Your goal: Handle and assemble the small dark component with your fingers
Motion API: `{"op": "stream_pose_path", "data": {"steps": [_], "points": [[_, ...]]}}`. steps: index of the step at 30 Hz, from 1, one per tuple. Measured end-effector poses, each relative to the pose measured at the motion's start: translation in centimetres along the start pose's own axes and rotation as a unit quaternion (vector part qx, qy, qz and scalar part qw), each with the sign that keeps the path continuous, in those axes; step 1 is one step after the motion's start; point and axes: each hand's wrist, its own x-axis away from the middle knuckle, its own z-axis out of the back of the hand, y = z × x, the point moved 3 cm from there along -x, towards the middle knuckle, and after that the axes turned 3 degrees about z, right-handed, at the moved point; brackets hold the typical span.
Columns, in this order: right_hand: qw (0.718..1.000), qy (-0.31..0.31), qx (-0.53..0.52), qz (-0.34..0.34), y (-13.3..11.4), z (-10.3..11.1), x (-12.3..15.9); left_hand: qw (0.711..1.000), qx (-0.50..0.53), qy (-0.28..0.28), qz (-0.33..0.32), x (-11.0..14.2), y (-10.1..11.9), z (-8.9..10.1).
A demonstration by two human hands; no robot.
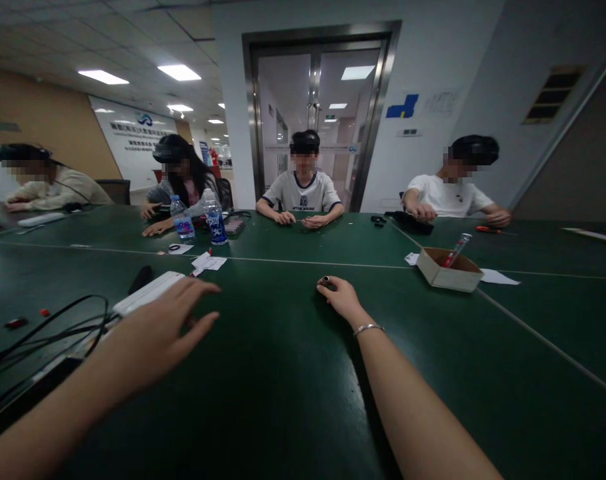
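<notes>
My left hand [157,327] hovers over the near left of the green table, its thumb and fingers apart with nothing between them. Behind it lies a white flat box-like thing [147,293], partly covered by the hand. My right hand [343,299], with a silver bracelet on the wrist, is at the table's middle. Its thumb and fingers close round a small round metallic piece [326,281] with a dark opening facing up. The rest of that piece is hidden by the fingers, so its exact kind does not show.
Black cables [67,323] run along the left side. Two water bottles, one with a dark blue label [216,220], stand beyond. An open cardboard box [450,275] holding a tube [457,251] is at right. Several people sit across the green table [283,373]; an orange-handled screwdriver [489,229] lies far right.
</notes>
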Motion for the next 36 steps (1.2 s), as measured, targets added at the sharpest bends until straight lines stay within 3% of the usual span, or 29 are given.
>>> {"op": "stream_pose_path", "data": {"steps": [4, 7, 10, 13, 17, 21, 24, 27, 36], "points": [[0.997, 0.031, 0.034, 0.064, -0.1, -0.1, 0.3, 0.987, 0.061, -0.065, -0.137, -8.3, 6.0, -5.9], [0.990, 0.040, 0.090, 0.105, -0.3, -0.3, 0.0, 0.975, 0.162, -0.072, -0.133, -13.6, 8.8, -11.6], [0.981, 0.027, 0.142, 0.127, -0.6, -0.4, -0.4, 0.956, 0.267, -0.086, -0.084, -16.0, 9.3, -16.7], [0.977, 0.017, 0.169, 0.131, -1.0, -0.5, -0.6, 0.931, 0.352, -0.070, -0.066, -16.1, 8.5, -19.8], [0.984, 0.024, 0.134, 0.119, -1.1, -0.6, -0.6, 0.900, 0.433, -0.056, -0.006, -15.4, 6.6, -21.5], [0.999, -0.023, -0.033, 0.035, -0.5, -0.8, -0.7, 0.888, 0.456, -0.049, -0.010, -15.4, 5.7, -21.9], [0.983, -0.059, -0.172, -0.020, 0.1, -0.8, -0.8, 0.886, 0.461, -0.055, -0.004, -15.4, 5.5, -22.0], [0.968, -0.046, -0.248, -0.021, 0.5, -0.5, -0.9, 0.878, 0.474, -0.068, 0.006, -15.4, 5.5, -22.2], [0.947, -0.028, -0.319, -0.024, 0.9, 0.0, -1.0, 0.877, 0.473, -0.081, 0.036, -15.7, 5.5, -22.5]]}}
